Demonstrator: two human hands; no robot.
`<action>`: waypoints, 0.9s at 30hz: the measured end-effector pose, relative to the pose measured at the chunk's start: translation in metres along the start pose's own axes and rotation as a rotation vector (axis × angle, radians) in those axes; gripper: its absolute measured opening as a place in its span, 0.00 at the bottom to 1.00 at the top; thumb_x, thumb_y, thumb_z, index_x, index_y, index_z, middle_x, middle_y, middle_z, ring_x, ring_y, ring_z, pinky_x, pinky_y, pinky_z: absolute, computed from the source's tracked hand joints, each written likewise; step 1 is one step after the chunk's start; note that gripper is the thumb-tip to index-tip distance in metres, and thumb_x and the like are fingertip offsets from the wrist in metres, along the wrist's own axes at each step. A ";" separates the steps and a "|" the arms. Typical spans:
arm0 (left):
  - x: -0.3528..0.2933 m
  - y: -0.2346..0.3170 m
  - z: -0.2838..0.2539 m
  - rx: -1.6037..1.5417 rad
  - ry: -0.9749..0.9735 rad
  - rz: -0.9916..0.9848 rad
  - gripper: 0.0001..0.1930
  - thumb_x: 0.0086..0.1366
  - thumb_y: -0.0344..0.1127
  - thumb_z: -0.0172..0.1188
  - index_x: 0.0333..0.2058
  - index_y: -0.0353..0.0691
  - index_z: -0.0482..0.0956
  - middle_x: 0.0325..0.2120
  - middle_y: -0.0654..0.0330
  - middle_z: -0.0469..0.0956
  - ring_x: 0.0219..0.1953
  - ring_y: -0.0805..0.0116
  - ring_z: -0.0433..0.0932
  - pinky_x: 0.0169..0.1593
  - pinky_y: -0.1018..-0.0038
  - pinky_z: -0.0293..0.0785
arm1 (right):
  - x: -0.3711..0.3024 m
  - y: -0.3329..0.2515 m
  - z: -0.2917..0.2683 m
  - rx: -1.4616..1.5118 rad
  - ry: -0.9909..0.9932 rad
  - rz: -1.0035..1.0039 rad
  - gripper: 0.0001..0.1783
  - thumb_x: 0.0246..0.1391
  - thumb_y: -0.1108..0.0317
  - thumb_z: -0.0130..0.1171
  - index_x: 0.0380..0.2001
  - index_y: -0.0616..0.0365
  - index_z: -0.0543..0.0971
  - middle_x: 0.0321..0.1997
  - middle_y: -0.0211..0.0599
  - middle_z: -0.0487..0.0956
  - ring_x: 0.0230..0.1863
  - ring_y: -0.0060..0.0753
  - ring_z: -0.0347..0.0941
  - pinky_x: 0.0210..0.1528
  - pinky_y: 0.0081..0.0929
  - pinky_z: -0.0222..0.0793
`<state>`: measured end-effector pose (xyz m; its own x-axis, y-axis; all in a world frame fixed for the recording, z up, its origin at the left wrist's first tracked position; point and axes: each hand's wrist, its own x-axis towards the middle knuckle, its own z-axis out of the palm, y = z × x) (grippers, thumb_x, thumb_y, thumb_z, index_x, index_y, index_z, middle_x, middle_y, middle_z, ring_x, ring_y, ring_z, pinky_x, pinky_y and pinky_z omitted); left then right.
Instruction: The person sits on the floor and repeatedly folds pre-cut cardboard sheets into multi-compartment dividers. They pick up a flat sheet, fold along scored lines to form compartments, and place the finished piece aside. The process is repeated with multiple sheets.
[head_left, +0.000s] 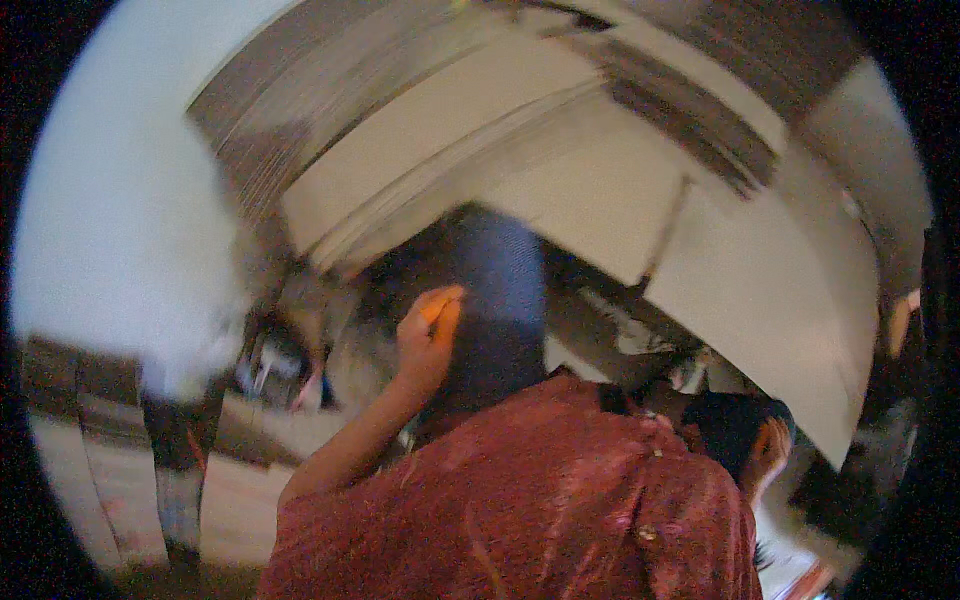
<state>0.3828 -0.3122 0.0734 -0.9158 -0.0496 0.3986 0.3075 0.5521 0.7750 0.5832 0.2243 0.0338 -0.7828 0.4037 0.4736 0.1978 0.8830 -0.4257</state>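
The scene was dim and grainy, brightest in the pale bluish-white expanse (120, 200) at the left of the frame, from which the light perhaps came. A cool, hazy sheen lay on the upper part of the dark, smooth panel (500, 290) at centre; its lower part sank into shadow. Motion blur dragged curved streaks across the broad, flat beige surfaces (600, 180) above. The rust-red cloth shirt (480, 500) below was somewhat clearer. Fisheye distortion bent straight edges, and black filled the corners.
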 end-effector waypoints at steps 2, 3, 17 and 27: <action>0.052 0.022 0.027 -0.157 -0.114 0.132 0.09 0.59 0.26 0.55 0.39 0.33 0.76 0.35 0.51 0.78 0.37 0.62 0.77 0.41 0.72 0.72 | 0.010 -0.040 0.008 -0.154 -0.023 -0.096 0.09 0.48 0.74 0.57 0.35 0.63 0.78 0.37 0.46 0.78 0.45 0.46 0.72 0.51 0.36 0.64; 0.084 0.040 0.045 -0.117 -0.084 0.376 0.07 0.58 0.25 0.57 0.36 0.33 0.77 0.33 0.50 0.78 0.34 0.59 0.78 0.39 0.71 0.73 | 0.009 -0.035 0.009 -0.225 -0.067 -0.210 0.11 0.44 0.75 0.58 0.35 0.57 0.78 0.38 0.38 0.78 0.46 0.39 0.71 0.53 0.40 0.63; 0.295 0.184 0.354 0.313 -0.239 0.949 0.30 0.56 0.46 0.60 0.55 0.41 0.64 0.55 0.51 0.65 0.59 0.50 0.60 0.59 0.58 0.58 | 0.028 -0.081 0.001 -0.196 -0.042 -0.020 0.06 0.43 0.74 0.59 0.29 0.62 0.78 0.31 0.40 0.79 0.40 0.43 0.74 0.46 0.39 0.64; 0.344 0.211 0.373 0.254 -0.716 0.799 0.12 0.60 0.40 0.55 0.40 0.42 0.78 0.33 0.50 0.79 0.39 0.51 0.76 0.44 0.64 0.71 | 0.036 -0.087 -0.004 -0.139 -0.026 0.038 0.05 0.43 0.75 0.59 0.28 0.61 0.78 0.30 0.41 0.78 0.38 0.42 0.74 0.45 0.38 0.64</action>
<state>0.0361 0.0980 0.1911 -0.4401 0.8464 0.2998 0.8907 0.3693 0.2650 0.5401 0.1630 0.0915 -0.7878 0.4327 0.4383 0.3061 0.8926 -0.3310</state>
